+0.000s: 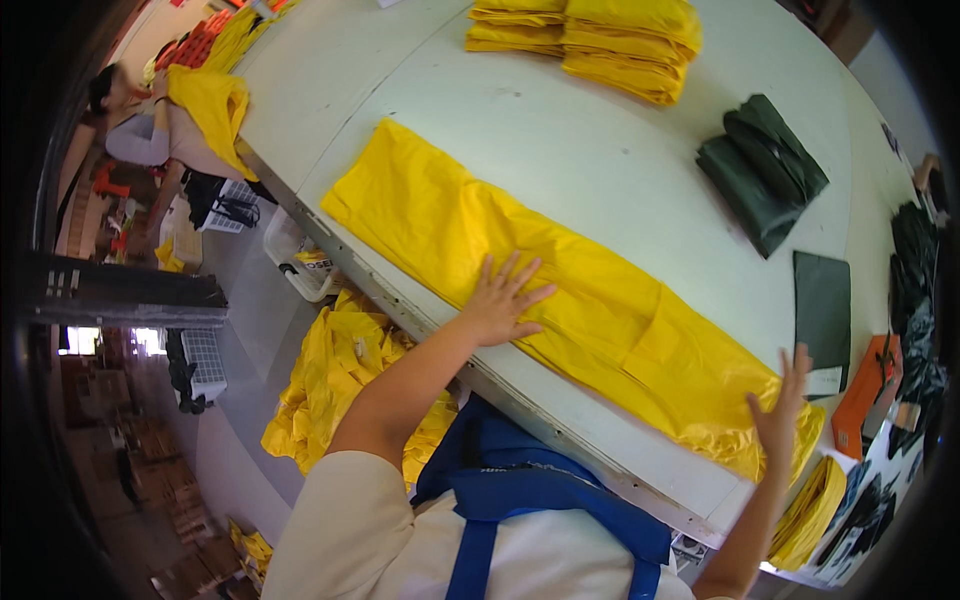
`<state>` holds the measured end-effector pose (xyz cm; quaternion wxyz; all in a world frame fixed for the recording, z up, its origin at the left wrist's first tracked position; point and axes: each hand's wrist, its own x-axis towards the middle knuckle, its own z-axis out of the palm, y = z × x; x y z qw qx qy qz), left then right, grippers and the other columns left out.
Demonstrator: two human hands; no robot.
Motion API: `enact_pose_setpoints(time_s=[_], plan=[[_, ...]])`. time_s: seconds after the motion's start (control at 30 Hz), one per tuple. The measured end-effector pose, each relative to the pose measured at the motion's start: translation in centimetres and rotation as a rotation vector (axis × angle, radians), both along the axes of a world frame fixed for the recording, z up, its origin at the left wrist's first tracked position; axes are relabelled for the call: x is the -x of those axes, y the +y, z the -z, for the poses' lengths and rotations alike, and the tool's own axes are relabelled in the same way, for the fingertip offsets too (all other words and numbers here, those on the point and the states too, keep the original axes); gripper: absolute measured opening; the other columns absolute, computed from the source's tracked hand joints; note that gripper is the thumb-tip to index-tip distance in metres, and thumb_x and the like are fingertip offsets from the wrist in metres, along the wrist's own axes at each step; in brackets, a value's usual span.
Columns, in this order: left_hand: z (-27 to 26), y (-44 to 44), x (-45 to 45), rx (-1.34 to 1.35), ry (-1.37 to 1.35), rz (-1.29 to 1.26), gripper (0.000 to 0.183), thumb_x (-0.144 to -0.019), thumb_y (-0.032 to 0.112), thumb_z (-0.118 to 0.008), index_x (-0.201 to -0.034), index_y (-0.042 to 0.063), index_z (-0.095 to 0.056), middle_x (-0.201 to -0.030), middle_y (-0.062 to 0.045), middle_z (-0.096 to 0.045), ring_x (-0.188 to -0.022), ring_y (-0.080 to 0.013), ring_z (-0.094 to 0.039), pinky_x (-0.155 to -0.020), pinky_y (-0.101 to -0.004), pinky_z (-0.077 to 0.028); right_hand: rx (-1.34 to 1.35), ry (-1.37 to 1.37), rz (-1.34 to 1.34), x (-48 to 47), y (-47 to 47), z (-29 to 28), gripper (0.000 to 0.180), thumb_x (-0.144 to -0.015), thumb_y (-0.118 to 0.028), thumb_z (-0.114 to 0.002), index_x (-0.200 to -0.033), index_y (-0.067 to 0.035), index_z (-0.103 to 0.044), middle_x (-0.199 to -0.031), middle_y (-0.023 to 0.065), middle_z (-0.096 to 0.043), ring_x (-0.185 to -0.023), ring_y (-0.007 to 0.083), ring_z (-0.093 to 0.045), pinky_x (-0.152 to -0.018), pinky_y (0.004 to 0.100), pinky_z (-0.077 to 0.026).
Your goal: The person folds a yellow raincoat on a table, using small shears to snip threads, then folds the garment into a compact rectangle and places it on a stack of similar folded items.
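A long folded length of shiny yellow waterproof fabric [585,292] lies flat along the near edge of the pale table, running from upper left to lower right. My left hand [502,304] rests on it with spread fingers, left of its middle. Above or against the right end of the fabric is my right hand [780,416], its fingers apart and pointing up; whether it touches the fabric I cannot tell. Neither hand grips anything.
Stacked folded yellow fabric [630,45] and a dark green folded bundle [765,172] sit on the table [420,90]. A flat dark sheet [821,307] and an orange box [862,397] lie right. Crumpled yellow fabric [330,382] is below the edge. A person [142,127] handles yellow fabric at upper left.
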<state>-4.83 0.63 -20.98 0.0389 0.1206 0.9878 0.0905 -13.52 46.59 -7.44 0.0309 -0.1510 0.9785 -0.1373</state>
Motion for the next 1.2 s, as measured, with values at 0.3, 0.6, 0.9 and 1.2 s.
enact_pose_setpoints(time_s=[0.3,0.6,0.9,1.2], plan=[[-0.9,-13.9,-3.4,-0.113,0.041,-0.568,0.056,-0.087,0.036,-0.055,-0.133,0.008,-0.040,-0.139,-0.024,-0.034,-0.129,-0.0382,-0.032,-0.107,-0.0441,-0.026,-0.215,0.065,-0.074,-6.1,-14.0,12.6,0.057,-0.086,-0.043,-0.049,-0.136,-0.018,-0.042,-0.151,0.0138,-0.018,-0.138,0.0413,-0.008,-0.106,0.0608,0.002],[0.5,-37.9,2.2,-0.339,-0.089,-1.307,0.055,-0.079,0.029,-0.067,-0.125,0.008,-0.045,-0.133,-0.017,-0.043,-0.118,-0.0376,-0.043,-0.095,-0.0450,-0.039,-0.189,-0.070,-0.068,-5.4,-13.6,12.9,0.057,-0.089,-0.044,-0.037,-0.139,-0.015,-0.037,-0.152,0.0114,-0.017,-0.140,0.0371,-0.005,-0.107,0.0591,0.004],[-1.8,-36.8,4.9,0.041,0.075,-1.097,0.049,-0.079,0.025,-0.066,-0.124,0.018,-0.047,-0.136,-0.009,-0.041,-0.118,-0.0318,-0.045,-0.093,-0.0440,-0.041,-0.219,-0.025,-0.001,-5.5,-14.9,13.3,0.061,-0.086,-0.041,-0.044,-0.139,-0.013,-0.035,-0.150,0.0095,-0.022,-0.140,0.0353,-0.007,-0.107,0.0589,0.002],[4.4,-41.9,11.6,-0.331,0.045,-1.102,0.033,-0.079,0.038,-0.065,-0.099,0.014,-0.056,-0.095,-0.005,-0.065,-0.092,-0.0229,-0.060,-0.083,-0.0396,-0.042,-0.266,-0.020,0.010,-5.3,-15.3,13.2,0.062,-0.084,-0.041,-0.050,-0.137,-0.012,-0.037,-0.149,0.0101,-0.023,-0.139,0.0367,-0.009,-0.108,0.0578,0.002]])
